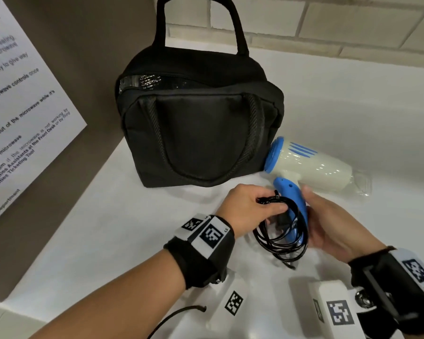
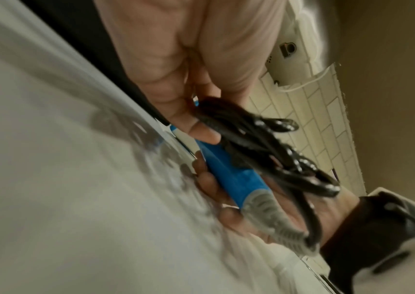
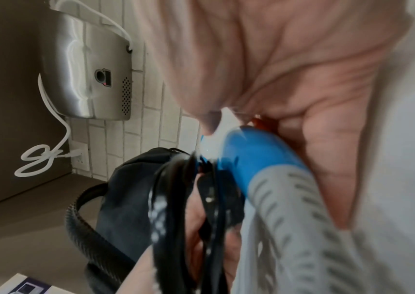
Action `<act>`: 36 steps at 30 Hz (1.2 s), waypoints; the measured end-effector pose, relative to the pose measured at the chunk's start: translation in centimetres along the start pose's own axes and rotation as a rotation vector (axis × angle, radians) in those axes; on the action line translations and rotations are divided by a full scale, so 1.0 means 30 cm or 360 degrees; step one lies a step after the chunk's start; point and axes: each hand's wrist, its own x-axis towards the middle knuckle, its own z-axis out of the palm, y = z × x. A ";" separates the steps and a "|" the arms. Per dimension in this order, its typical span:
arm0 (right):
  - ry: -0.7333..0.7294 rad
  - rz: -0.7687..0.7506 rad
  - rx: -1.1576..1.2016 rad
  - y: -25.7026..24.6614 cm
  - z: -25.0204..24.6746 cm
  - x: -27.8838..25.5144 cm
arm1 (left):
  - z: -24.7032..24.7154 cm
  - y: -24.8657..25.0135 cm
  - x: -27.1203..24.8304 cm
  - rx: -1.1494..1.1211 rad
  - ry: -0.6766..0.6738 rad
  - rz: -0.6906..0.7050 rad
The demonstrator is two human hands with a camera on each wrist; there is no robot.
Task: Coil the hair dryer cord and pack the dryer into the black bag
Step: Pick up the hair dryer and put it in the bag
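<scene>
Black bag (image 1: 198, 123) stands just beyond both hands, blocking forward reach; white counter (image 1: 353, 106) lies open right of the grip.

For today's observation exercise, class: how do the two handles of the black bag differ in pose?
The far handle stands upright above the bag; the near handle is folded down flat against the front panel. The far handle arches upward, clear of the fabric; the near handle hangs in a downward loop nearly reaching the counter. Both are black and much the same shape.
</scene>
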 end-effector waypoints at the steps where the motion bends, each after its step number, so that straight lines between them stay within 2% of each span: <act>1: -0.0063 0.0005 0.0004 0.000 0.000 -0.007 | 0.007 -0.001 -0.001 0.0021 0.0024 0.0019; 4: -0.0251 -0.0071 -0.0017 -0.007 0.016 -0.030 | 0.029 0.006 -0.004 -0.0046 0.0083 0.0071; 7: -0.0300 -0.0178 0.0018 0.003 0.023 -0.045 | 0.048 0.016 -0.005 -0.0101 0.0100 0.0147; 12: -0.0313 -0.0250 0.0108 0.017 0.019 -0.048 | 0.064 0.016 -0.002 -0.0108 0.0087 0.0229; 19: -0.0193 -0.0412 0.0280 0.042 0.039 -0.043 | 0.062 0.006 0.009 -0.0178 -0.0092 0.0261; 22: -0.0090 -0.0375 0.0313 0.059 0.027 -0.035 | 0.043 0.007 0.009 -0.0245 -0.0197 0.0254; 25: -0.0041 -0.0308 0.0281 0.053 0.021 -0.032 | 0.033 0.018 0.001 -0.0165 -0.0249 0.0253; 30: -0.0090 -0.0141 0.0347 0.012 0.021 -0.031 | 0.035 0.020 -0.005 -0.0119 -0.0202 0.0266; 36: -0.0084 -0.0128 0.0361 0.024 0.007 -0.045 | 0.047 0.036 -0.006 0.0014 -0.0195 0.0321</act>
